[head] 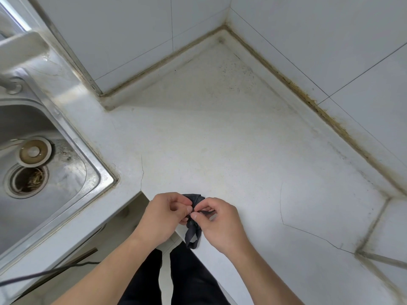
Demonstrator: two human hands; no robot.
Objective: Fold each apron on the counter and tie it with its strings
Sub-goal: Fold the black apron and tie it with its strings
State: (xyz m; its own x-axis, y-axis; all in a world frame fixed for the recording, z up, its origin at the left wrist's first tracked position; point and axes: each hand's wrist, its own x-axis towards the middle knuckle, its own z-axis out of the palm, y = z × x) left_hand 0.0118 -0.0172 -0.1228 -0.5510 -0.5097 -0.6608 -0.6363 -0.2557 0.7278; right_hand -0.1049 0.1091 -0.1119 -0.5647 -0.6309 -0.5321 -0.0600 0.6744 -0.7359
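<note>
- Nearest the camera, at 6 o'clock, two bare forearms rise from the bottom edge, above dark trousers (189,280) and a pale tiled floor.
- The left hand (164,214) has its fingers curled, thumb and forefinger pinching the dark cloth at the centre of the bundle.
- The right hand (218,221) mirrors it from 3 o'clock of the bundle, fingers curled, its thumb and forefinger tips pinching the same spot; the two hands' fingertips touch or nearly touch.
- The small bunched dark grey fabric apron (195,200) sits between the hands at the near edge of the counter; a puff of it shows at 12 o'clock of the fingers.
- A flat dark strap loop of apron string (192,235) hangs from the pinch toward 6 o'clock, lying on the counter edge.
- The white, cracked, stained stone counter (231,139) spreads from the hands toward 12 and 3 o'clock, meeting white tiled walls (136,29) along grimy seams.
- At 9 o'clock a stainless steel sink (66,172) is set into the counter, with a round metal drain plug (33,151) lying beside the open drain hole (27,180).
- A thin black cable (44,271) crosses at 8 o'clock.
</note>
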